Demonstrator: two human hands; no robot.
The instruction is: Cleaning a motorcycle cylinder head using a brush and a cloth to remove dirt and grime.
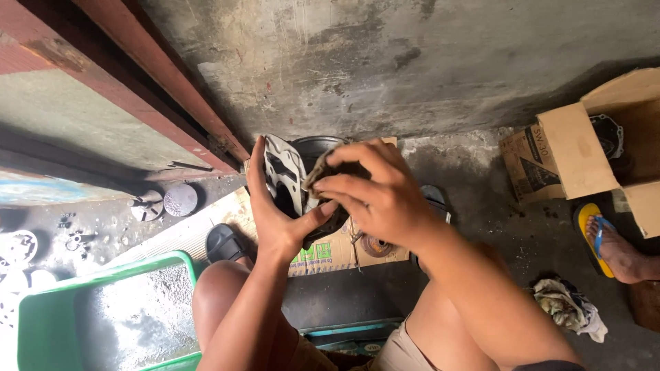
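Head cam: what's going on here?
A person squats on a concrete floor, holding a pale metal cover part upright in the left hand. The right hand presses a dirty rag against it. A green tub with wet grit sits by the left knee, flattened cardboard lies underfoot, and an open carton stands to the right beside another person's sandalled foot.

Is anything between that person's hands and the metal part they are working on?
Only a dirty rag: the right hand presses it against the metal part. The left hand grips the part directly, bare.
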